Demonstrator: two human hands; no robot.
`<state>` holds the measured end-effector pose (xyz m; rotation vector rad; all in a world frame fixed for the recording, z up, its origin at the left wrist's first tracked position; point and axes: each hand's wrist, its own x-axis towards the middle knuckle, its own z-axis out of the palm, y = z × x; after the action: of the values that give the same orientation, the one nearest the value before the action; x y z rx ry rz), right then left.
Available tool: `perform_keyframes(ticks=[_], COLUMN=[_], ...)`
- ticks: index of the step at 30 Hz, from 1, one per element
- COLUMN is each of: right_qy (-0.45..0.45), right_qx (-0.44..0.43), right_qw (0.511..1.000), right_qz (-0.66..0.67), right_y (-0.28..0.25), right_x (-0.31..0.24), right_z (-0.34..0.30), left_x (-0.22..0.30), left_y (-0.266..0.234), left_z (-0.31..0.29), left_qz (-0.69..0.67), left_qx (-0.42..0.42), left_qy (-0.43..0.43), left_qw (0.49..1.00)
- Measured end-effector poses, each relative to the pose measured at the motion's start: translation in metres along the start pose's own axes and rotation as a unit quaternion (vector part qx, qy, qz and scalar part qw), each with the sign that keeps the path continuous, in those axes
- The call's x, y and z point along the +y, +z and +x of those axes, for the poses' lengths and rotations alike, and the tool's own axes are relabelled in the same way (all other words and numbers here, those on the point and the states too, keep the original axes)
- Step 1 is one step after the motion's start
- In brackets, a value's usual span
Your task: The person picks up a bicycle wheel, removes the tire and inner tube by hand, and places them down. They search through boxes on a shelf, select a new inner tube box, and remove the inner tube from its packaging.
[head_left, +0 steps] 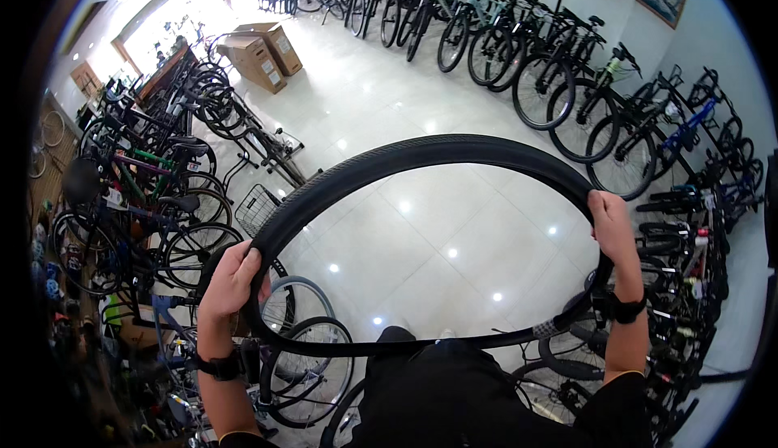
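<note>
A black bicycle tyre (pixel 438 150) is stretched into a wide oval in front of me, held up off the floor. My left hand (pixel 232 280) grips its left side, thumb on top and fingers wrapped behind. At the upper right of the loop, my right hand (pixel 612 225) is closed round the rubber in the same way. Fine tread lines show along the far stretch. A greyish patch (pixel 553 326) marks the near right part, and the near stretch passes across my body. Both wrists wear black bands.
Rows of parked bicycles line the left side (pixel 194 156) and the far right (pixel 519 59). Two cardboard boxes (pixel 258 61) stand on the pale tiled floor (pixel 381 96). Close by my left are a wheel (pixel 312 367) and a wire basket (pixel 258 209); more bicycles crowd my right.
</note>
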<state>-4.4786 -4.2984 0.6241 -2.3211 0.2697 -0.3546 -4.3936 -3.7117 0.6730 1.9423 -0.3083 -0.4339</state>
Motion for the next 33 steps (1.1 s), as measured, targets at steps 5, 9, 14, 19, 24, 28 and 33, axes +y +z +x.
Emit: perform_keyframes(ticks=[5,9,14,19,24,28,33], right_qy=[0.038,0.054,0.069,0.047,0.084,0.095,0.062], right_qx=[-0.006,-0.005,-0.009,0.025,-0.014,-0.004,-0.014], right_qw=[0.999,0.998,0.997,0.997,0.996,0.995,0.998], right_qz=[0.000,-0.035,-0.033,-0.056,-0.040,-0.024,0.026], right_y=[0.036,0.065,0.089,0.127,0.168,0.213,0.246], right_x=[-0.004,-0.016,-0.036,-0.053,-0.056,-0.042,-0.034], right_z=[0.093,0.187,0.307,0.429,0.551,0.658,0.796], left_x=[-0.023,-0.056,-0.046,-0.038,-0.030,-0.041,-0.012], left_y=[-0.037,-0.080,-0.143,-0.208,-0.258,-0.283,-0.325], left_z=[0.101,0.185,0.299,0.416,0.539,0.639,0.755], left_qz=[-0.022,-0.077,-0.111,-0.114,-0.134,-0.157,-0.106], left_qx=[-0.046,-0.074,-0.104,-0.149,-0.160,-0.161,-0.128], left_qy=[-0.040,-0.036,-0.037,-0.042,-0.086,-0.093,-0.078], left_qw=[0.998,0.994,0.988,0.981,0.974,0.970,0.983])
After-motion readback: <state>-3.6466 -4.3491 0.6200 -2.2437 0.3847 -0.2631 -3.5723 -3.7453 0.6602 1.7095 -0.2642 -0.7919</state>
